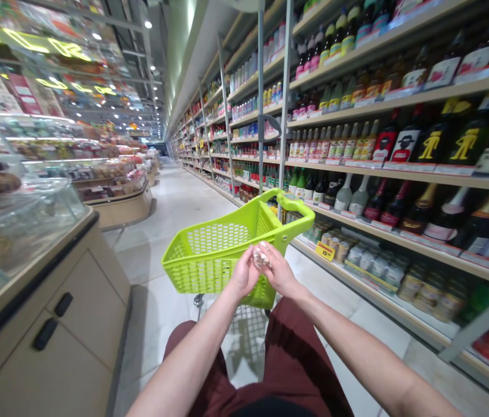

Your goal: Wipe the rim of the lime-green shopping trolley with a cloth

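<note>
Supermarket aisle, with a pale tiled floor running away between a counter on one side and tall shelves on the other. Glowing yellow letters hang high above the counter side. On the counter, a clear display case stands back from the dark front edge, and two black handles sit on the doors below. Bottles line the shelves close to their front edges; cans fill part of the bottom one, where a yellow price tag hangs at the front edge.

Between the two sides stands a lime-green shopping cart, its handle end nearest the shelves. Left hand and right hand meet in front of the cart's near wall, towards that handle end. Their fingers are curled in, holding a small pale lump between them — too blurred to say what it is. Whether either hand touches the cart, I cannot tell. Dark red trousers show below the forearms.
</note>
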Tool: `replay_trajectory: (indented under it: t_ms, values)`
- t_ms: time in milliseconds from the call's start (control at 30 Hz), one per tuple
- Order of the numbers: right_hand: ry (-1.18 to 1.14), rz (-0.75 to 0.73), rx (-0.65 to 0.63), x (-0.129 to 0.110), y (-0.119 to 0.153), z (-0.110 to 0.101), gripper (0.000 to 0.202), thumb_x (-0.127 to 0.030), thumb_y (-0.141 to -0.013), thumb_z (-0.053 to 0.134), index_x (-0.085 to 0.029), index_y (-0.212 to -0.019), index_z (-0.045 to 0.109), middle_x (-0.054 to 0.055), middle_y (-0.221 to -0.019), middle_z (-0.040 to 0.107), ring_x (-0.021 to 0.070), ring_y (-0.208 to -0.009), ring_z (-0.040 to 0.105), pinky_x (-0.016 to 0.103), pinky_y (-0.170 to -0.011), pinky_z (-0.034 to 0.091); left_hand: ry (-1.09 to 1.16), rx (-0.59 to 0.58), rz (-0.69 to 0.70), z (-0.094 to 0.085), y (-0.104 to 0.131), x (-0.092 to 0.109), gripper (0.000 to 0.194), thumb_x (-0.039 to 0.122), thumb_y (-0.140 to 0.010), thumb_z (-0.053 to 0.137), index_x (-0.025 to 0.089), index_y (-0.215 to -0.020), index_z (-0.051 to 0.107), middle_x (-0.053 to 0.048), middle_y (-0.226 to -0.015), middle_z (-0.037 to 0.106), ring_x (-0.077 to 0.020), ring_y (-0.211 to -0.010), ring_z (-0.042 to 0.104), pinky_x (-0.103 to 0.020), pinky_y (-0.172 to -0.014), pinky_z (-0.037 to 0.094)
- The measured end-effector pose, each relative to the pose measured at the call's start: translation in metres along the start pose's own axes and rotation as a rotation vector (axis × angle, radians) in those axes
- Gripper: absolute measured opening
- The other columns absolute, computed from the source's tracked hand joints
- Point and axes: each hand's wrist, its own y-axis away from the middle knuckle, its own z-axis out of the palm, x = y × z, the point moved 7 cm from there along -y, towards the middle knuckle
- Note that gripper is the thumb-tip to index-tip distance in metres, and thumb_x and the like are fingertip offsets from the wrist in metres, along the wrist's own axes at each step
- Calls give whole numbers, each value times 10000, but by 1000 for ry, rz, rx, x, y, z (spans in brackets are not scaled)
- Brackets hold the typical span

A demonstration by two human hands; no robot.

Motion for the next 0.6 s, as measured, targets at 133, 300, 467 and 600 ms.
replay_trajectory:
  t_ms: [133, 300, 467, 600]
  values:
    - [190, -51, 210, 27, -17, -51, 393, -168, -829, 408, -202, -1213, 481, 80, -1244, 486, 196, -1197, 393, 426, -1011, 332, -391, 150, -11, -32, -4, -2, 256, 339, -726, 558, 178, -925, 567, -54, -1000, 610, -171, -917, 582, -308, -831, 423]
    - [439, -124, 306, 59, -30, -73, 336, -152, -843, 409, -165, -1152, 539, 93, -1265, 468, 230, -1275, 258, 474, -1017, 298, -1068, 302, 101, -70, -8, -1, 249, 208, -708, 548, 133, -945, 567, -89, -1001, 612, -181, -952, 560, -307, -872, 395]
    - [497, -327, -21, 59, 33, 10, 302, -127, -862, 391, -145, -1108, 564, 98, -1211, 521, 222, -1253, 306, 448, -949, 388, -1338, 224, 23, -91, -6, -24, 300, 230, -736, 508, 131, -1017, 541, -91, -1035, 608, -165, -866, 585, -317, -849, 416]
    - [472, -377, -158, 53, 58, 36, 300, -126, -861, 390, -157, -1102, 566, 95, -1184, 543, 203, -1240, 333, 430, -924, 416, -1481, 201, 42, -97, -2, -25, 298, 226, -732, 508, 150, -1018, 543, -83, -1063, 594, -173, -935, 569, -319, -868, 414]
